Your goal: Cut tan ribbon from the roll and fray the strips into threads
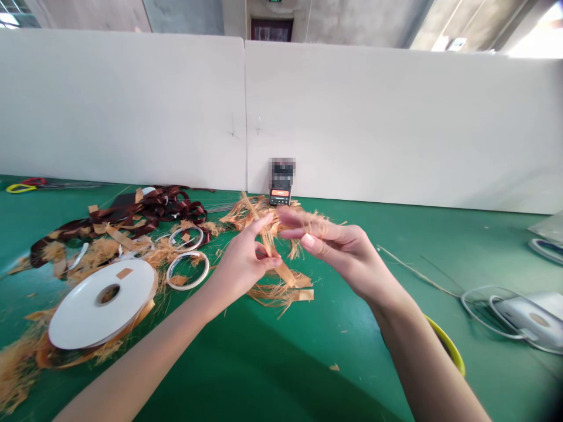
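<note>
My left hand (241, 261) is closed in a pinch on a tan ribbon strip (281, 268), whose upper part is frayed into loose threads. Just to its right, my right hand (347, 252) has its thumb against bent fingers, with a wisp of tan threads (315, 225) at the fingers. Its fingertips are slightly blurred. Below both hands, more cut strips with frayed ends (303, 295) lie on the green table (281, 363). A heap of frayed strips (240, 215) sits behind the hands, partly hidden by them.
A phone (280, 181) leans on the white partition (396, 129). To the left are a white ribbon spool (83, 313), tape rings (188, 287), dark brown ribbon (158, 205) and scissors (26, 186). On the right are a yellow rim (448, 346) and a white device with cable (528, 313).
</note>
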Demonstrator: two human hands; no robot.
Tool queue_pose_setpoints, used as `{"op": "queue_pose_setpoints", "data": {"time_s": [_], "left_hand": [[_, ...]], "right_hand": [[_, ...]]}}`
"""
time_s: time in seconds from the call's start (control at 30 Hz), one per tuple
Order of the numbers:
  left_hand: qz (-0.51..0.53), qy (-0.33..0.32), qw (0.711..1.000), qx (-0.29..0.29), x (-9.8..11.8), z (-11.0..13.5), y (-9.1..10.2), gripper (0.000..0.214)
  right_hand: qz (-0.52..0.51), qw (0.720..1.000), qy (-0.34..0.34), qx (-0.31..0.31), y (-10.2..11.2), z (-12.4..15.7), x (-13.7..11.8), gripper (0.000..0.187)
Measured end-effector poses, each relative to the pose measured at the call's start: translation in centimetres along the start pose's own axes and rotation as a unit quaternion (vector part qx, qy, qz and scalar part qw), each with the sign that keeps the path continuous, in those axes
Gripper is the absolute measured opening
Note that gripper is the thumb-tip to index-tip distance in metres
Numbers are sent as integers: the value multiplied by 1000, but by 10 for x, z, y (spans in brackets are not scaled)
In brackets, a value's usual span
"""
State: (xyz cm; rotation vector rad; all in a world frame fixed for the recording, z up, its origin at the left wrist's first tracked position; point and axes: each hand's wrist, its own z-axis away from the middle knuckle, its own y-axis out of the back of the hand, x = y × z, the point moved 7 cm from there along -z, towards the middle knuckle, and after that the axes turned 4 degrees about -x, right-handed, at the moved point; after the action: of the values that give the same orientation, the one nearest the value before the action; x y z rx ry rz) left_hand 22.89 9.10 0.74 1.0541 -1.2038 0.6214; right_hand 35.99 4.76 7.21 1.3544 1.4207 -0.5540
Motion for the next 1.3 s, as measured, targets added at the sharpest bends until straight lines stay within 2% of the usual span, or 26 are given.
{"op": "queue_pose_setpoints", "data": {"time_s": [0.07,0.13,0.23,0.3,0.4,0.47,0.63,0.73,0.87,0.93,1.03,1.1,1.17,1.3], "left_hand": [[-13,3,1000,5,-3,-1,0,79],[-9,6,1000,6,-6,-2,0,79],[12,12,1000,-6,-8,-2,-1,81],[9,20,1000,-9,-9,-3,-1,82],[0,22,1000,-3,-9,-4,0,82],[4,18,1000,0,-9,-5,1,81],[9,19,1000,0,-8,-7,3,83],[4,20,1000,-4,-5,-6,3,81],[1,22,1000,8,1,-3,5,79],[0,19,1000,17,5,-2,6,78],[1,19,1000,18,5,-2,6,78],[-5,21,1000,8,2,-3,5,78],[-7,18,1000,-8,-2,-4,2,79],[16,5,1000,-22,-4,-4,-3,81]], "right_hand": [[104,993,44,29,1,-1,-1,32],[232,970,64,39,-3,-2,3,37],[345,936,63,37,-8,-3,11,12],[315,948,39,24,-9,-4,14,19],[210,978,6,-6,-11,-5,13,32],[188,982,-27,-18,-12,-4,14,34],[241,958,-154,-36,-11,0,37,27],[251,948,-185,-72,-13,3,48,21],[333,905,-229,-134,-13,8,61,26],[347,895,-248,-135,-10,8,64,25],[336,909,-235,-79,-2,4,59,31],[307,925,-221,-41,3,2,55,26],[262,940,-215,-29,2,1,54,17],[198,968,-153,-24,-6,-2,48,21]]}}
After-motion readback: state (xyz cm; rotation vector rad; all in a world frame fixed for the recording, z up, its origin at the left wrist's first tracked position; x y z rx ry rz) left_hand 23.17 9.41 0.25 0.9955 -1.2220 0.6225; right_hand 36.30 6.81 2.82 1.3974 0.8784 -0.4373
